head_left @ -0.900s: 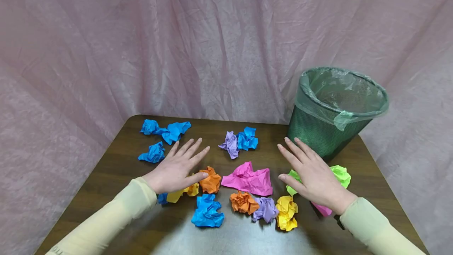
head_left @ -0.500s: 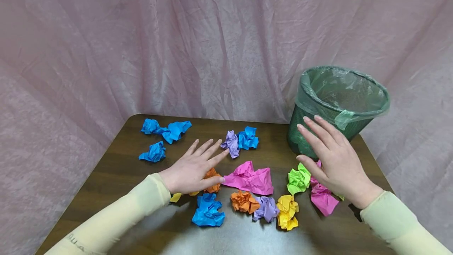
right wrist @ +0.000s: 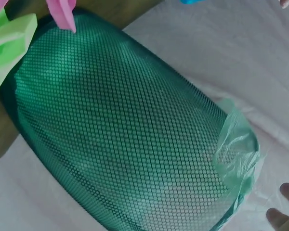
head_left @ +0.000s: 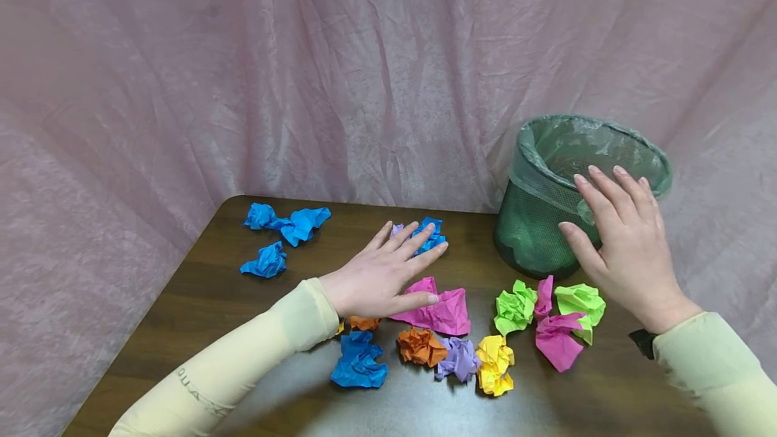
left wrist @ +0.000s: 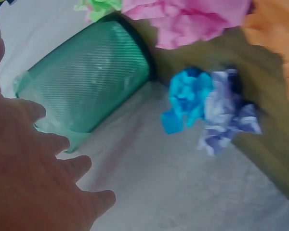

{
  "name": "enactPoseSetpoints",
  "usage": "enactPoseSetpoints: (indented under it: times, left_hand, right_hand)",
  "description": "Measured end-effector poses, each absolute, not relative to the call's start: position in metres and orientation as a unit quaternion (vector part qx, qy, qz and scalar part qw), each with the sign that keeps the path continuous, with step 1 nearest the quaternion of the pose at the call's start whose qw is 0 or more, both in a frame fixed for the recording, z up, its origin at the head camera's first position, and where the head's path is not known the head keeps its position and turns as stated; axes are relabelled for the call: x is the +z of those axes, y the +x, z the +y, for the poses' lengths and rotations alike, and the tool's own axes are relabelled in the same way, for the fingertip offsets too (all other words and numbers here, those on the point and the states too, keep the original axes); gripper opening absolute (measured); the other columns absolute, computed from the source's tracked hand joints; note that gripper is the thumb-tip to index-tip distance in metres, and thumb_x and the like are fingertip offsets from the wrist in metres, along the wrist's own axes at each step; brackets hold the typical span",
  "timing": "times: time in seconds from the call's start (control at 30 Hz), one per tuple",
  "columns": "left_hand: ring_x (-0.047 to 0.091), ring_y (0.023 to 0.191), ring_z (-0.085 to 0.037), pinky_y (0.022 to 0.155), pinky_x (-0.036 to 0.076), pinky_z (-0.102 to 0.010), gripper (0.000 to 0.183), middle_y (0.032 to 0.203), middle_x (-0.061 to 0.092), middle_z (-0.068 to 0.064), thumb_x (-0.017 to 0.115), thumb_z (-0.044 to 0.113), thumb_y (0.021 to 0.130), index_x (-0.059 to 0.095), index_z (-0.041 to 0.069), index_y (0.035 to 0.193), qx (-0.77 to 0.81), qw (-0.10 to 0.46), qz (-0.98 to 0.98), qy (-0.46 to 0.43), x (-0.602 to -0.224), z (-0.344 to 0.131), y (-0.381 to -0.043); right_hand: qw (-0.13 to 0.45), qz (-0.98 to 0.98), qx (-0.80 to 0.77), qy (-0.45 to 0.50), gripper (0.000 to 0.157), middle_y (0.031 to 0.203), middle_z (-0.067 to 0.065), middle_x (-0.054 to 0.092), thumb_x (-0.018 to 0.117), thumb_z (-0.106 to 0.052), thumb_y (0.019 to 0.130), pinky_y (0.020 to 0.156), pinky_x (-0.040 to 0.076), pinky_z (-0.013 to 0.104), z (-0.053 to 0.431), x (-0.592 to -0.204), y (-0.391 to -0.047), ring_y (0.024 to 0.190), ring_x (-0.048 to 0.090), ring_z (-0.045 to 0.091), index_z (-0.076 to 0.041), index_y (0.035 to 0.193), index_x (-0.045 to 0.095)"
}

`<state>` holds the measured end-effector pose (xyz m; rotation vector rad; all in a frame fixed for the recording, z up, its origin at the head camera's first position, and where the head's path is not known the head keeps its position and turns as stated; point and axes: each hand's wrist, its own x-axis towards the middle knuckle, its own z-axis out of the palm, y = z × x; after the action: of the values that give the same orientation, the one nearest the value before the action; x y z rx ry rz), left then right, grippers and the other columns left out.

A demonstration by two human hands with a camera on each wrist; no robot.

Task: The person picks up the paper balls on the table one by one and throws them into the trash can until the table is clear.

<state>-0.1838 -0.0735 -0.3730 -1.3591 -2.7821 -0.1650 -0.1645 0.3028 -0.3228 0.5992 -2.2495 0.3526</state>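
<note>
My left hand [head_left: 382, 275] is spread palm down, partly covering a pink crumpled paper [head_left: 449, 312] and, beyond it, a blue crumpled paper [head_left: 434, 240] and a purple one [head_left: 396, 229]. Nothing is in its grasp; whether it touches any paper cannot be told. Fingers spread and holding nothing, my right hand [head_left: 631, 255] is nearest the green mesh wastebasket [head_left: 534, 221] and hides part of its right side. A thin plastic bag [right wrist: 236, 149] lines the basket and folds over its rim. In the left wrist view, the blue and purple papers lie side by side.
Front centre are blue [head_left: 358, 361], orange [head_left: 420, 347], purple [head_left: 457, 359] and yellow [head_left: 496, 366] papers. Green [head_left: 514, 305] and magenta [head_left: 557, 342] papers lie before the wastebasket. Blue papers [head_left: 265, 261] lie far left. A pink curtain [head_left: 364, 86] hangs behind the table [head_left: 200, 302].
My left hand has moved right, from near the orange paper to over the pink one. My right hand has gone right and up from the green papers, uncovering them and the magenta paper.
</note>
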Motion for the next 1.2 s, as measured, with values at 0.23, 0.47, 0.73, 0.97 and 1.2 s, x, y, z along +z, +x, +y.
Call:
enactPoseSetpoints:
  times: [0.23,0.47,0.73,0.97,1.2]
  left_hand:
    - [-0.009,0.156,-0.022,0.123,0.001,-0.056,0.081,0.172,-0.003,-0.001,0.021,0.077,0.099,0.004,0.033,0.165,-0.05,0.045,-0.889,-0.453,-0.355,-0.05,-0.19]
    - [-0.005,0.157,-0.024,0.123,-0.001,-0.054,0.076,0.172,-0.001,-0.002,0.022,0.072,0.101,0.004,0.034,0.165,-0.056,0.045,-0.884,-0.461,-0.338,-0.032,-0.201]
    - [0.001,0.157,-0.025,0.124,0.003,-0.053,0.075,0.172,0.002,-0.003,0.026,0.069,0.103,0.005,0.033,0.166,-0.052,0.049,-0.887,-0.456,-0.324,-0.016,-0.221]
    - [0.003,0.157,-0.023,0.125,0.005,-0.049,0.075,0.172,0.001,-0.003,0.029,0.067,0.104,0.004,0.032,0.166,-0.061,0.039,-0.886,-0.458,-0.307,0.002,-0.239]
    - [0.002,0.157,-0.021,0.125,0.006,-0.047,0.075,0.172,0.001,-0.002,0.031,0.065,0.105,0.003,0.031,0.166,-0.076,0.033,-0.891,-0.447,-0.296,0.013,-0.255]
  right_hand:
    - [0.362,-0.901,0.134,0.196,0.076,0.157,0.021,0.041,0.045,-0.063,0.101,0.123,0.007,0.057,0.318,-0.318,-0.171,0.152,0.022,0.04,-0.007,0.153,0.048]
    - [0.325,-0.923,0.13,0.158,0.063,0.157,0.023,0.04,0.06,-0.037,0.101,0.123,0.003,0.057,0.333,-0.317,-0.178,0.153,0.018,0.04,-0.006,0.153,0.046]
    - [0.286,-0.939,0.114,0.151,0.055,0.155,0.024,0.043,0.056,-0.031,0.104,0.123,0.001,0.057,0.341,-0.315,-0.186,0.153,0.018,0.041,-0.004,0.151,0.049]
    - [0.258,-0.95,0.096,0.15,0.047,0.142,0.023,0.056,0.055,-0.033,0.105,0.123,0.007,0.056,0.341,-0.312,-0.191,0.142,0.037,0.045,-0.005,0.143,0.058]
    - [0.248,-0.954,0.119,0.119,0.041,0.124,0.026,0.066,0.051,-0.035,0.107,0.115,0.021,0.063,0.337,-0.316,-0.194,0.12,0.051,0.047,-0.003,0.129,0.067]
